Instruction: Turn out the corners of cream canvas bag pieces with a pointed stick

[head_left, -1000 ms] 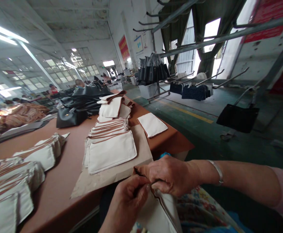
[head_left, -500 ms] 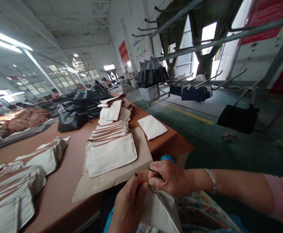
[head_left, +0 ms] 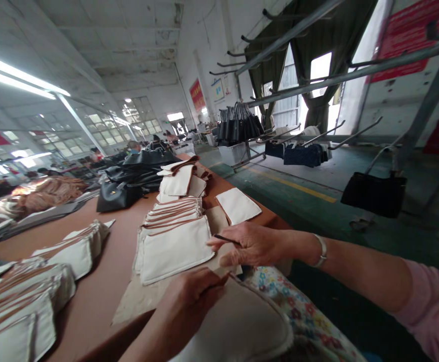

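Observation:
My left hand (head_left: 191, 296) grips the top edge of a cream canvas pouch (head_left: 242, 327) that lies in my lap at the table's near edge. My right hand (head_left: 247, 244) hovers just above and beyond it, pinching a thin dark tool (head_left: 225, 239) between thumb and fingers, its tip close to the front pouch of a stack of cream pouches with brown trim (head_left: 172, 236). That stack rests on a sheet of brown cardboard (head_left: 144, 296). A silver bracelet (head_left: 320, 250) circles my right wrist.
The brown table (head_left: 106, 261) also carries more pouch stacks (head_left: 27, 286) at left, a single pouch (head_left: 238, 205), a further pile (head_left: 182, 178) and black handbags (head_left: 129, 178). Racks with hanging black bags (head_left: 372, 193) stand over the green floor at right. Other people work far back.
My right hand has lifted off the pouch's edge and moved up and away with the thin tool. The left hand keeps its hold, and the pouch now lies flatter in my lap.

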Demonstrator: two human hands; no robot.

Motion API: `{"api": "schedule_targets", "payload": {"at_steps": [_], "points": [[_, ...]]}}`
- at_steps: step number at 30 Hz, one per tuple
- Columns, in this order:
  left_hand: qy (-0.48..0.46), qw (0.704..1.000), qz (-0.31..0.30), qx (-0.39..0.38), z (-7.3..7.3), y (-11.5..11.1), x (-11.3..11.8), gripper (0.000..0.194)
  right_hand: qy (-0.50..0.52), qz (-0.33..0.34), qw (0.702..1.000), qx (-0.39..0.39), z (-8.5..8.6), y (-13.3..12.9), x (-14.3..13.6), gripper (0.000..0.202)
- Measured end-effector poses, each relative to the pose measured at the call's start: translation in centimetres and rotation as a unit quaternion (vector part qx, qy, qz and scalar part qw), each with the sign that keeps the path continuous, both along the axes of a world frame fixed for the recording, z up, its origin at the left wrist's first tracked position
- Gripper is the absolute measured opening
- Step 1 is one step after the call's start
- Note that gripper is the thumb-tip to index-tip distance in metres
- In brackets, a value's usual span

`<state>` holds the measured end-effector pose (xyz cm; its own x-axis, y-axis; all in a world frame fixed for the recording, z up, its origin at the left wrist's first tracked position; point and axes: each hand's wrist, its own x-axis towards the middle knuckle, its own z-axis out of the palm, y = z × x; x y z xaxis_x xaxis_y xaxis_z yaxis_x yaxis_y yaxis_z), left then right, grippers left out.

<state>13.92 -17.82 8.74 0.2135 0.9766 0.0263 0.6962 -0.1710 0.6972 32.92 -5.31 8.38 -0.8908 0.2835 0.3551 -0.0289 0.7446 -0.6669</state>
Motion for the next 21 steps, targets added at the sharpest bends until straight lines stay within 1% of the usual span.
{"api": "schedule_targets", "payload": {"at_steps": [1, 2, 4, 6, 7, 8, 9, 10, 11, 13, 14, 16, 18, 20, 21], "points": [[-0.005, 1.000, -0.006, 0.005, 0.6, 0.3, 0.4, 0.022, 0.003, 0.026, 1.000, -0.013, 0.6, -0.6, -0.7, 0.047], [-0.015, 1.000, -0.012, -0.002, 1.1, 0.5, 0.6, 0.021, -0.011, 0.036, 0.999, -0.026, 0.9, -1.2, -1.4, 0.050], [-0.035, 0.999, -0.001, -0.038, 1.4, 0.5, 0.1, 0.021, -0.076, 0.046, 0.993, -0.082, 0.6, -1.8, -2.5, 0.051], [-0.058, 0.993, 0.012, -0.106, 0.9, -0.2, -1.5, 0.027, -0.132, 0.064, 0.974, -0.172, -0.3, -1.8, -3.0, 0.049], [-0.079, 0.985, 0.007, -0.155, 0.3, -0.7, -2.5, 0.032, -0.138, 0.074, 0.964, -0.216, -0.9, -1.5, -2.9, 0.047], [-0.112, 0.970, -0.009, -0.214, -0.2, -1.4, -3.6, 0.036, -0.130, 0.073, 0.957, -0.248, -1.4, -1.2, -2.7, 0.045], [-0.142, 0.955, -0.014, -0.260, -0.8, -2.1, -4.7, 0.039, -0.115, 0.057, 0.954, -0.269, -1.9, -0.8, -2.3, 0.045], [-0.161, 0.946, -0.008, -0.283, -1.2, -2.9, -5.8, 0.041, -0.100, 0.031, 0.954, -0.282, -2.3, -0.3, -1.9, 0.045], [-0.177, 0.941, 0.006, -0.289, -1.4, -3.6, -6.8, 0.043, -0.091, 0.004, 0.952, -0.292, -2.8, 0.3, -1.4, 0.045], [-0.200, 0.944, 0.036, -0.260, -1.4, -4.8, -8.3, 0.042, -0.087, -0.035, 0.952, -0.292, -3.9, 1.5, -0.6, 0.045], [-0.215, 0.946, 0.037, -0.241, -1.1, -5.2, -8.8, 0.039, -0.088, -0.048, 0.955, -0.278, -4.5, 2.0, -0.4, 0.043], [-0.245, 0.946, 0.016, -0.210, -0.2, -5.6, -9.1, 0.034, -0.086, -0.068, 0.967, -0.231, -5.6, 3.0, -0.3, 0.036], [-0.250, 0.948, -0.013, -0.195, 0.7, -5.4, -8.5, 0.030, -0.085, -0.080, 0.976, -0.186, -6.2, 3.3, -0.8, 0.026], [-0.227, 0.956, -0.028, -0.182, 1.3, -4.6, -7.1, 0.028, -0.078, -0.086, 0.981, -0.156, -5.8, 2.7, -1.4, 0.015], [-0.209, 0.962, -0.029, -0.174, 1.5, -4.1, -6.2, 0.028, -0.068, -0.088, 0.984, -0.142, -5.3, 1.9, -1.7, 0.015]]}}
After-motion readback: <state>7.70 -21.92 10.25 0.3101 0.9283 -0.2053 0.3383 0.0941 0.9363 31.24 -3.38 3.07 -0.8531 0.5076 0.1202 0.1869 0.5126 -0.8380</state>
